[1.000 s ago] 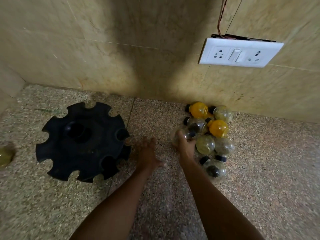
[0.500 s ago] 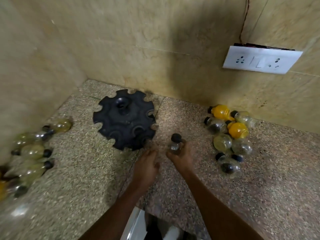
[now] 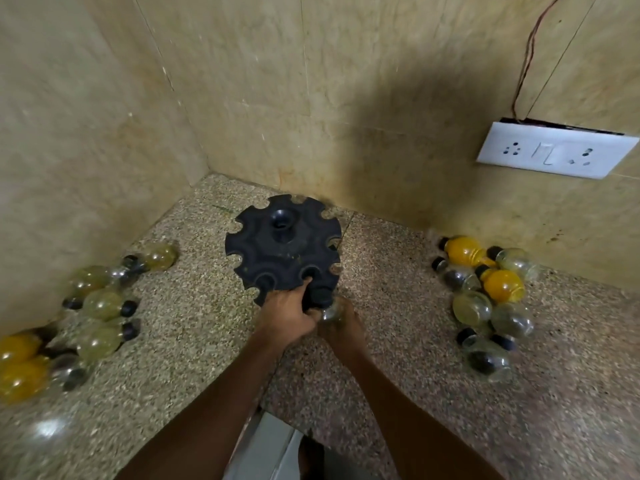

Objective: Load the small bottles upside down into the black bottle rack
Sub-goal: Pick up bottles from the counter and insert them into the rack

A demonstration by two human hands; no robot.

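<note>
- While one small clear bottle (image 3: 328, 308) with a black cap is gripped in the right hand (image 3: 341, 325), its cap is held at the near rim of the black bottle rack (image 3: 282, 249), pointing toward the rack rather than down; no bottle is seen seated in the rack.
- One rack is seen, round and notched about its edge, with a raised hub in the middle; it is stood on the speckled stone floor (image 3: 398, 341) close to the corner of the beige walls (image 3: 311, 98).
- The left hand (image 3: 285, 315) is laid on the rack's near edge with fingers curled over the rim, one fingertip reaching a socket; it is touching the right hand.
- The right hand's fingers are wrapped round the bottle's body.
- On the right, a cluster of roughly nine bottles (image 3: 485, 292) is lain on the floor: two orange-filled, the others clear or pale yellow, all black-capped.
- On the left, a second cluster (image 3: 93, 306) is spread along the wall; the blur prevents an exact count, though two orange ones are made out at the frame edge.
- One white switch-and-socket plate (image 3: 554, 152) is fixed on the right wall, with a thin wire (image 3: 530, 53) run upward from it.
</note>
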